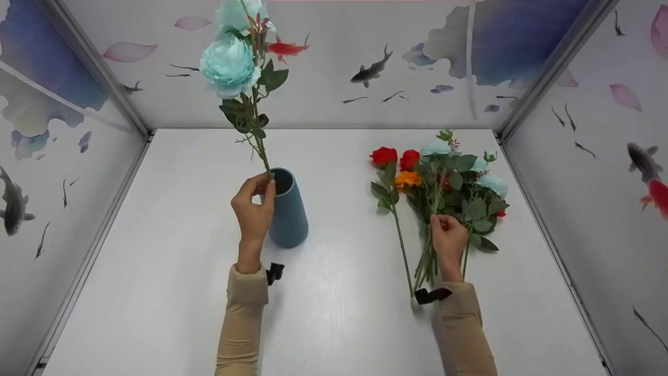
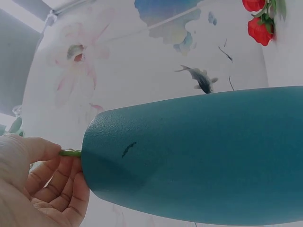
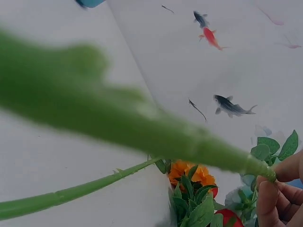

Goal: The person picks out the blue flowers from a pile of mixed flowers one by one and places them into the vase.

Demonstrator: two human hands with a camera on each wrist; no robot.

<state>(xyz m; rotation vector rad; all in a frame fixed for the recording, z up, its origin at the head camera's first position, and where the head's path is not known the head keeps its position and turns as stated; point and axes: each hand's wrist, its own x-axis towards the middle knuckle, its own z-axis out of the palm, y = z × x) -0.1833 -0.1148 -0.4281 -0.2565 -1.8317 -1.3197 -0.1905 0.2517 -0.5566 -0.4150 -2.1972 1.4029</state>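
My left hand (image 1: 253, 207) pinches the green stem (image 2: 71, 153) of a pale blue peony-like flower (image 1: 229, 65) between thumb and fingers. The stem stands nearly upright, its held part at the mouth of a blue-grey vase (image 1: 288, 224). In the left wrist view the stem's lower end lies behind or inside the vase's rim; I cannot tell which. Over the flower pile on the right, my right hand (image 1: 450, 239) pinches a thick green stem (image 3: 189, 142) between thumb and fingertips. Which blossom tops that stem is unclear among the leaves.
Red roses (image 1: 383, 156), an orange flower (image 1: 408, 180) and pale blue blooms (image 1: 492, 184) lie bunched on the white table (image 1: 334, 313). One rose stem lies along the pile's left side. Patterned panels (image 1: 313, 99) wall in the table at the back and sides.
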